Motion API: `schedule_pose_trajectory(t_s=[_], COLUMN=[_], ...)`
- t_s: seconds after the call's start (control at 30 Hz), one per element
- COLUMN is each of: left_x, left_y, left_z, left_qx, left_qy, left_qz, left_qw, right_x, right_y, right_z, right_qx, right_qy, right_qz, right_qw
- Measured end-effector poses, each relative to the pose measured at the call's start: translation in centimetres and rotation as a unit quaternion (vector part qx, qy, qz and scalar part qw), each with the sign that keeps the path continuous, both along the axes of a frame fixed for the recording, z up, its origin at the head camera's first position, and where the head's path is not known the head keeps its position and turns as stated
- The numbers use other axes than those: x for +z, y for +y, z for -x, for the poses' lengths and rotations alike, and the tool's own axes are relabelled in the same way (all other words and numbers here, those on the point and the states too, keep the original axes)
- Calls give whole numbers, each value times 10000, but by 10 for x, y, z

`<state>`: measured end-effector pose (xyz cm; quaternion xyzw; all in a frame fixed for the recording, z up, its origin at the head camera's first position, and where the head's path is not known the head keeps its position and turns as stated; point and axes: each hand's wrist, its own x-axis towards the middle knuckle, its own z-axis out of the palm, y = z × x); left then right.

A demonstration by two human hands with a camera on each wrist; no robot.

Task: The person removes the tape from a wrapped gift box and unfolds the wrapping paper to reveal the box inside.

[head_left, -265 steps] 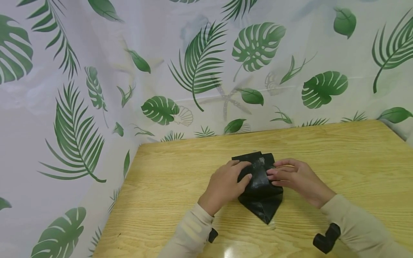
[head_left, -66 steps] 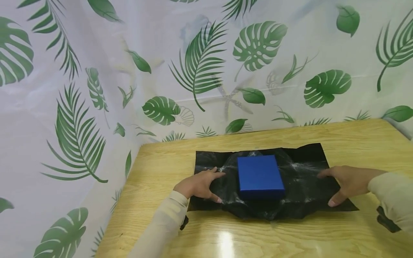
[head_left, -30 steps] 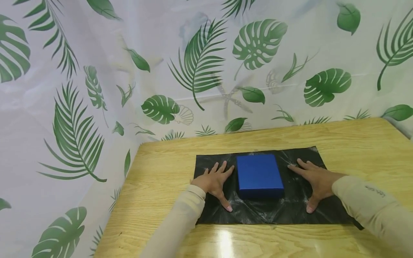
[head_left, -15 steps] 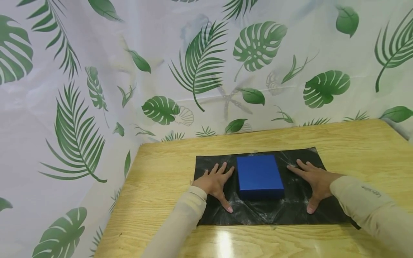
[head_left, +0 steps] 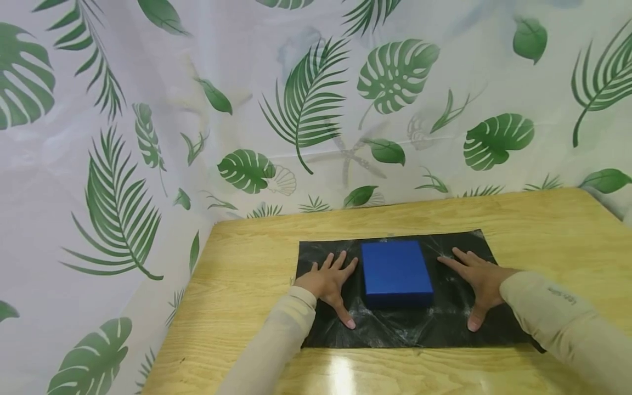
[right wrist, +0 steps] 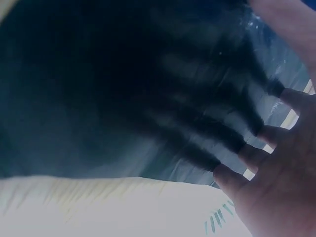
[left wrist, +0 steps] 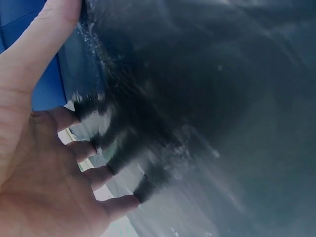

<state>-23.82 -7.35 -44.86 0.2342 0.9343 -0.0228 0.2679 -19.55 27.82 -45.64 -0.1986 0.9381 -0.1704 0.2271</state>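
Note:
A shiny blue box [head_left: 396, 267] sits near the middle of a creased black plastic sheet [head_left: 395, 332] spread on the table. Left of the box, my left hand [head_left: 328, 282] rests on the sheet with its fingers spread. My right hand [head_left: 481, 282] lies likewise on the sheet to the right, thumb pointing toward me. In the left wrist view the fingertips of the left hand [left wrist: 54, 177] touch the glossy sheet [left wrist: 222, 123], with a blue side of the box [left wrist: 49, 86] behind. The right wrist view has the right hand [right wrist: 281, 153] touching the sheet [right wrist: 123, 98] with straight fingertips.
The wood-grain table [head_left: 237, 263] reaches back to a white curtain [head_left: 326, 181] printed with green leaves, which also hangs along the left side. Part of the sheet's right end lies under the right sleeve [head_left: 548, 307].
Earlier the black sheet was folded into a packet between both hands. It then lay opened out with the blue box on it, and was flattened. Over the last second the hands barely move.

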Motion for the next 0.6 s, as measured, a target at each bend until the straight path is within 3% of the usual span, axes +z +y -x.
schedule_pose_trajectory(t_s=[0.17, 0.27, 0.33, 0.4, 0.47, 0.53, 0.57, 0.6], left_x=[-1, 5, 10, 16, 21, 24, 26, 27], left_y=[-3, -9, -15, -20, -24, -25, -24, -23], left_z=[6, 9, 9, 10, 10, 10, 8, 7], left_qx=[-141, -125, -14, 238, 503, 756, 874, 946], left_qy=[-87, -58, 193, 522, 867, 1176, 1338, 1584], left_qz=[-447, -1186, -1859, -2774, -3770, -4515, -4695, -4699], left_qw=[9989, 9928, 9824, 9590, 9208, 8813, 8683, 8632], right_x=[5, 14, 22, 30, 37, 42, 43, 45], right_y=[1, 1, 1, 1, 2, 1, 0, -1], right_z=[-3, -3, 0, 4, 8, 10, 10, 10], right_qx=[-14, 10, -62, -220, -604, -1106, -1372, -1644], right_qy=[-13, 112, 366, 908, 1459, 1927, 2085, 2163], right_qz=[-84, -2, 207, 570, 1035, 1541, 1784, 1981], right_qw=[10000, 9999, 9991, 9940, 9820, 9628, 9518, 9418])
